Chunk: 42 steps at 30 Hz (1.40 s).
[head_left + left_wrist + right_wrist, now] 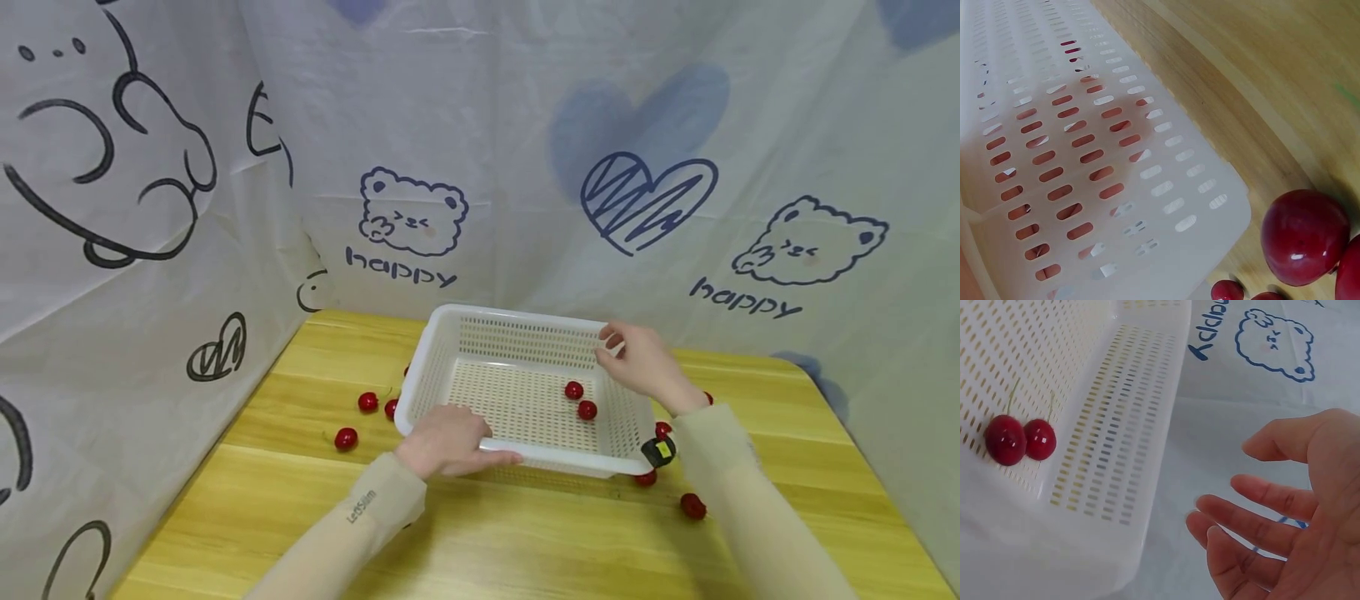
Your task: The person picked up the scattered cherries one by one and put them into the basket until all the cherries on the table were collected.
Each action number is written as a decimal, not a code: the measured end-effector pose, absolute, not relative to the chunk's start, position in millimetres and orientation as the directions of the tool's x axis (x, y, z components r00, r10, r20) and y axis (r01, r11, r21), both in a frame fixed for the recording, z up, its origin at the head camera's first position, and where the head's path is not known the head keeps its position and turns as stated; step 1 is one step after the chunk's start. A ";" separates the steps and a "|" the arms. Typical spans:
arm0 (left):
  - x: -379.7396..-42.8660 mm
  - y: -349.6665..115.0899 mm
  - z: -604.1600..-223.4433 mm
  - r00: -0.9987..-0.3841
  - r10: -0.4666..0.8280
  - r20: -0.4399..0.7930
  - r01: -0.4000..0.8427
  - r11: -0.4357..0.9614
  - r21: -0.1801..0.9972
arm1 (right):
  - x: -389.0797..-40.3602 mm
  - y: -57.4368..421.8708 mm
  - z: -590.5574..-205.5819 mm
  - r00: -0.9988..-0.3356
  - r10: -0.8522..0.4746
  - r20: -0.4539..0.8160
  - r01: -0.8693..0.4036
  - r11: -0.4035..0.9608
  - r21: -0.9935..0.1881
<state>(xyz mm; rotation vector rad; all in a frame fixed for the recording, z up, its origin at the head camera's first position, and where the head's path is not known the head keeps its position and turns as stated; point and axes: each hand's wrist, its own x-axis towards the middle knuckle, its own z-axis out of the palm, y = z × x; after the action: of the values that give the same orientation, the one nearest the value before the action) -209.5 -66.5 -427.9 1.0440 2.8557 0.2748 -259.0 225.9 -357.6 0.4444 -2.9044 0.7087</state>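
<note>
A white perforated plastic basket (525, 454) stands on the wooden table, with two red cherries (581, 400) on its floor toward the right. My left hand (448, 437) grips the near rim at its left part, thumb along the outside. Through the slots of the basket wall (1166, 187), parts of that hand show in the left wrist view. Over the far right corner hovers my right hand (637, 358), fingers loosely bent and apart. Nothing lies between its fingers (1260, 522) in the right wrist view, where the cherries (1020, 440) show thin green stems.
Several loose cherries (346, 439) lie on the table (525, 533) left of the basket. More cherries (693, 506) lie on the right, partly hidden by the right arm. A small black device (658, 451) sits by the right sleeve. Printed white cloth (525, 150) hangs behind and on the left.
</note>
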 end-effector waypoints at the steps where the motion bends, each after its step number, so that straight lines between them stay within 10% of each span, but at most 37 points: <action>1: -209.5 -66.4 -427.5 -0.762 0.647 -0.022 0.631 0.750 0.198 | -256.3 228.4 -358.0 -0.948 -0.250 0.196 -0.312 0.849 -0.427; 23: -207.6 -67.4 -426.1 -0.756 0.654 -0.019 0.638 0.744 0.198 | -200.7 288.6 -387.7 -0.883 -0.243 0.401 -0.410 0.814 -0.411; 42: -207.7 -67.2 -424.7 -0.759 0.651 -0.017 0.638 0.748 0.184 | -179.5 329.4 -429.9 -0.915 -0.325 0.239 -0.397 0.831 -0.389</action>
<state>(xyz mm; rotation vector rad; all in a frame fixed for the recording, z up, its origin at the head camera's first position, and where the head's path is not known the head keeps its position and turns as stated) -207.7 -67.2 -424.7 1.0573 2.8617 0.2563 -179.5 329.4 -429.9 0.5659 -2.8494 0.6582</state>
